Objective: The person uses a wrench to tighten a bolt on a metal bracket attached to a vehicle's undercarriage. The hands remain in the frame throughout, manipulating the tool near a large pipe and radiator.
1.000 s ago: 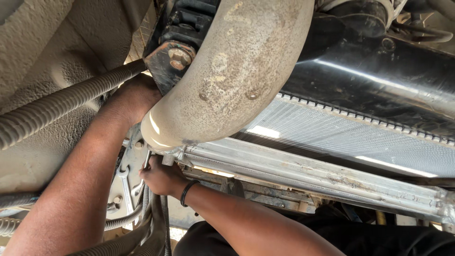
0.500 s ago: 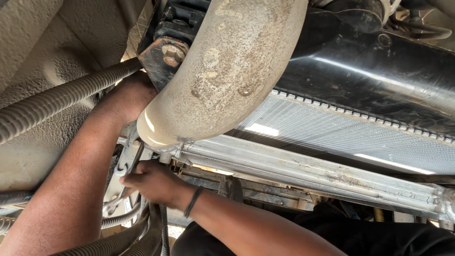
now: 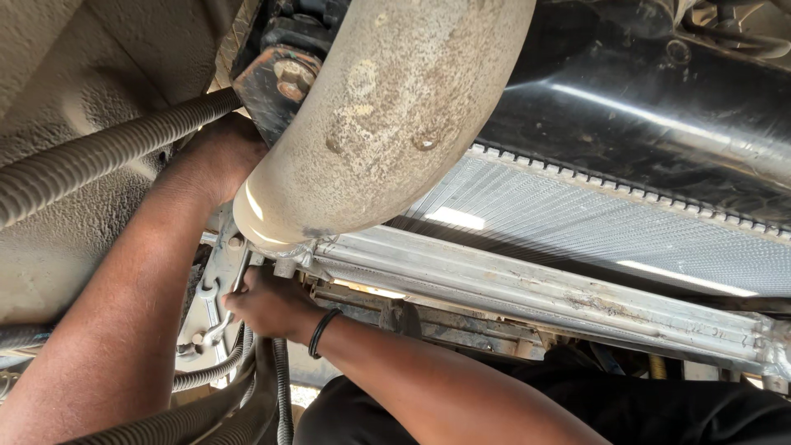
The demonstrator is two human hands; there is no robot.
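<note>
Beneath the big dusty pipe point(image 3: 371, 124), the right hand point(image 3: 268, 303) grips a wrench point(image 3: 227, 309) against the bracket point(image 3: 210, 280), best kept square on its fastener, while the left hand point(image 3: 218, 152), partly hidden, shows no readable grip.

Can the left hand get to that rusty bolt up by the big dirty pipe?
Probably not straight away: the left hand is tucked behind the big pipe, and the rusty bolt sits on this side of its bracket.

Right hand point(image 3: 268, 303) grips wrench point(image 3: 224, 313) beneath dusty pipe point(image 3: 371, 124).
</note>
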